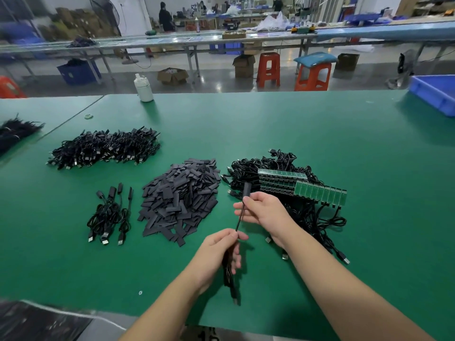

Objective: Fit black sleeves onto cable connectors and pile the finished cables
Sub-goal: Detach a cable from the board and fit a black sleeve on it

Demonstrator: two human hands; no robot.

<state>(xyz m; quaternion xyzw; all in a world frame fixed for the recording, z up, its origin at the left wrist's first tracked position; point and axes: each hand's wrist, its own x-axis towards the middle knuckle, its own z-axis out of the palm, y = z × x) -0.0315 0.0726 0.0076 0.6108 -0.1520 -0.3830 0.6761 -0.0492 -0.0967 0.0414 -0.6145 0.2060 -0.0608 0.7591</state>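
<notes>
My right hand [264, 212] pinches a thin black cable [238, 221] just below a black sleeve [246, 189] that sits on its upper end. My left hand [220, 252] grips the same cable lower down, and the coiled rest of it hangs from that fist to a USB plug [235, 301]. A heap of loose flat black sleeves [181, 200] lies left of my hands. A few sleeved cables [110, 215] lie in a small pile further left. Unsleeved cables with green circuit boards [300, 185] are heaped behind my right hand.
A large pile of black cables [103, 148] lies at the back left of the green table [270, 124], with another black bundle [14, 134] at the left edge. A white bottle [143, 88] stands at the far edge and a blue bin [435, 93] at the far right.
</notes>
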